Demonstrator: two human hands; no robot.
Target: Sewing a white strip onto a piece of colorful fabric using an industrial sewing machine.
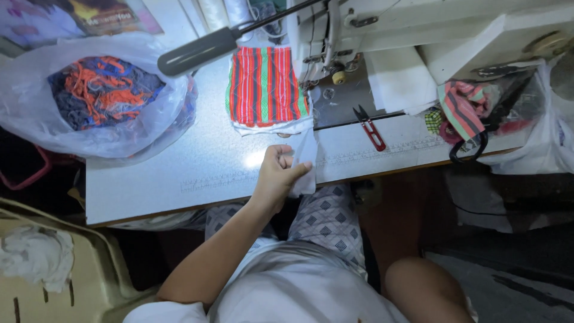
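One hand in view: your left hand, fingers pinched on a white fabric strip at the near table edge.
Right hand: out of sight, so you cannot tell its grip.
Strip: hangs over the grey table, just below the striped red-green cloth.
Right of it: red thread snips.
Farther: white sewing machine; left, plastic bag of thread scraps.
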